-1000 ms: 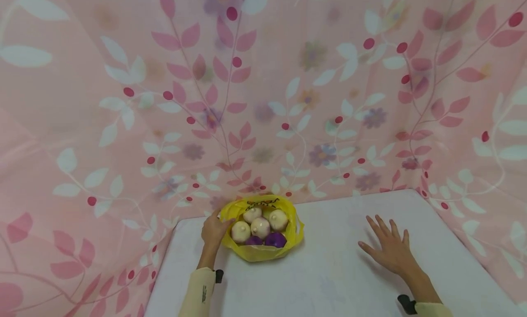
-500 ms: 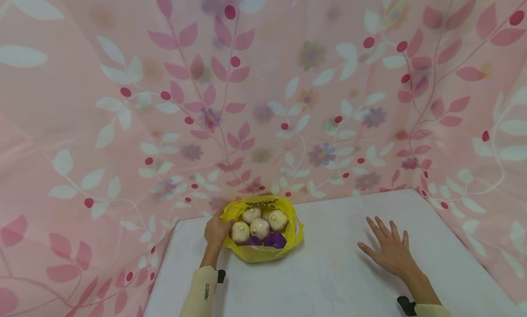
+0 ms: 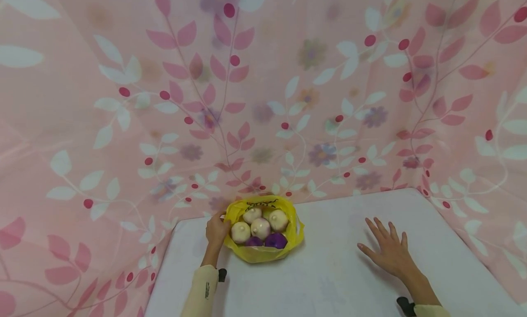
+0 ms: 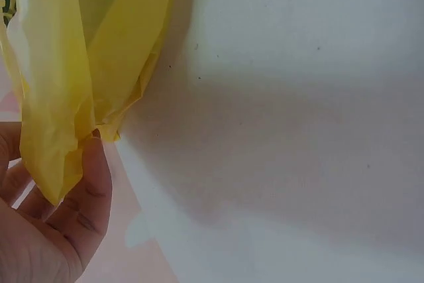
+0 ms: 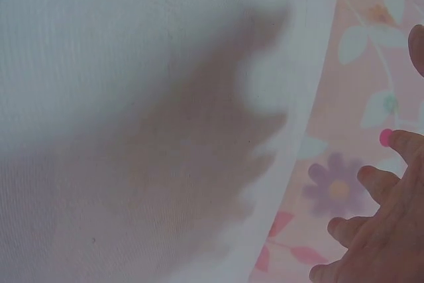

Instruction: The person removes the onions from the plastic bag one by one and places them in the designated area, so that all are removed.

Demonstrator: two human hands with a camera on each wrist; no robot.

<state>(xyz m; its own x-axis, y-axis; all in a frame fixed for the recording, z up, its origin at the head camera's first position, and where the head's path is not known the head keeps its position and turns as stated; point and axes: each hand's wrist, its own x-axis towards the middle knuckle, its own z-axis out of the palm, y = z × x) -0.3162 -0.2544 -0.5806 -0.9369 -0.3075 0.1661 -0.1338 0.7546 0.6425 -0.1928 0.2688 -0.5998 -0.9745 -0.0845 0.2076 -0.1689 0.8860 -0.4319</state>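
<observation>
A yellow plastic bag [image 3: 256, 254] stands with its mouth open at the far left of the table. Inside sit several pale round vegetable-like balls [image 3: 260, 228] with small nubs, and purple ones [image 3: 276, 240] at the near side. My left hand [image 3: 216, 230] grips the bag's left edge; in the left wrist view a yellow fold [image 4: 56, 164] hangs between the thumb and the curled fingers. Well off to the right, my right hand [image 3: 391, 250] has its fingers spread and holds nothing. In the right wrist view its shadow [image 5: 212, 117] falls on the white cloth.
A white-covered table [image 3: 325, 280] lies under both hands. Behind it and along both sides hangs a pink floral curtain [image 3: 313, 125], close behind the bag. Dark straps [image 3: 222, 275] show at the wrists.
My left hand has shifted slightly right, closer in on the bag's edge. The bag with its contents and my right hand stay nearly where they were.
</observation>
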